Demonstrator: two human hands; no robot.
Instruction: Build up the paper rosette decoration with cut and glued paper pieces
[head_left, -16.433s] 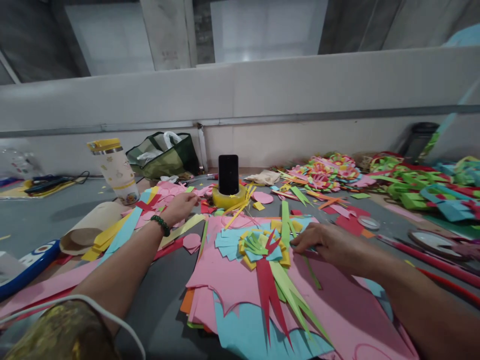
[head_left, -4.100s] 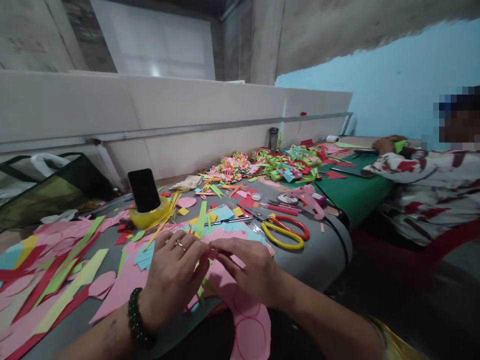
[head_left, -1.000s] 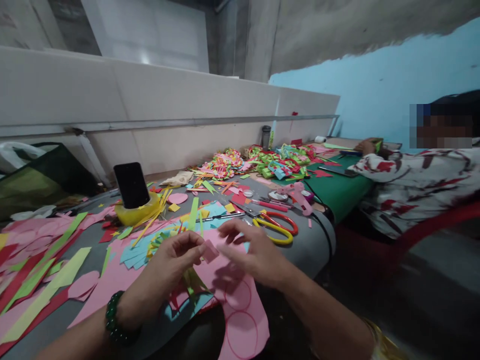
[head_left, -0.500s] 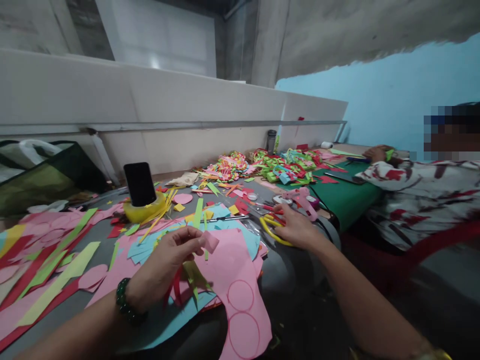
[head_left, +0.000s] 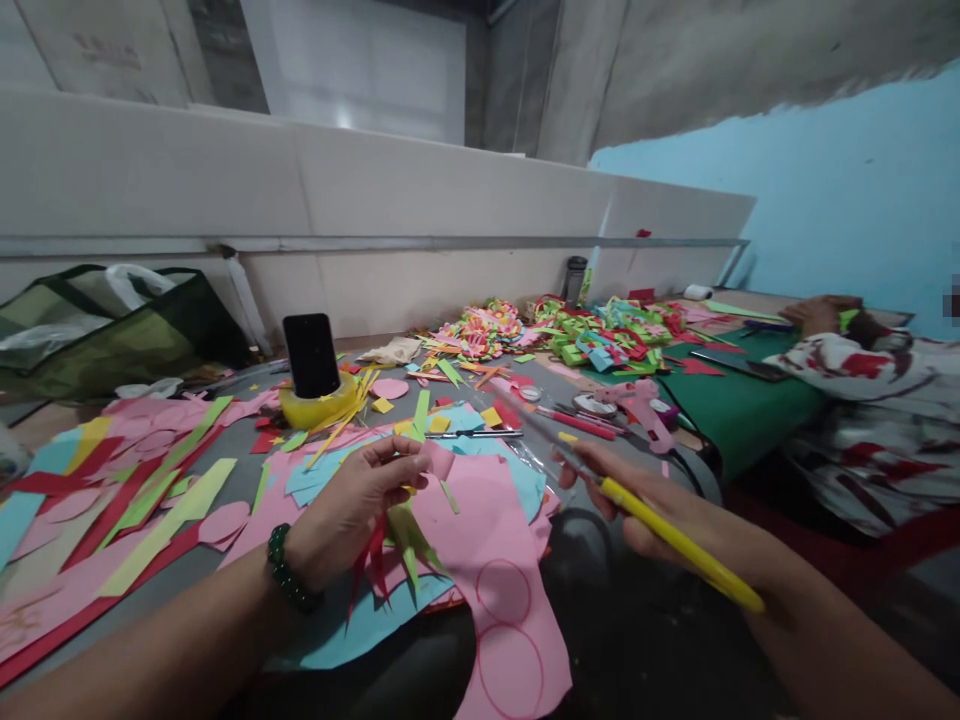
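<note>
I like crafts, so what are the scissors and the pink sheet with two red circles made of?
Scissors: grey blades, probably metal, though blurred; smooth yellow handle, likely plastic. Pink sheet: matte with thin edges, probably paper or card.

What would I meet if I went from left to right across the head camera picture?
Bag → left hand → pink scrap → scissors, held in the right hand → another person's sleeve.
</note>
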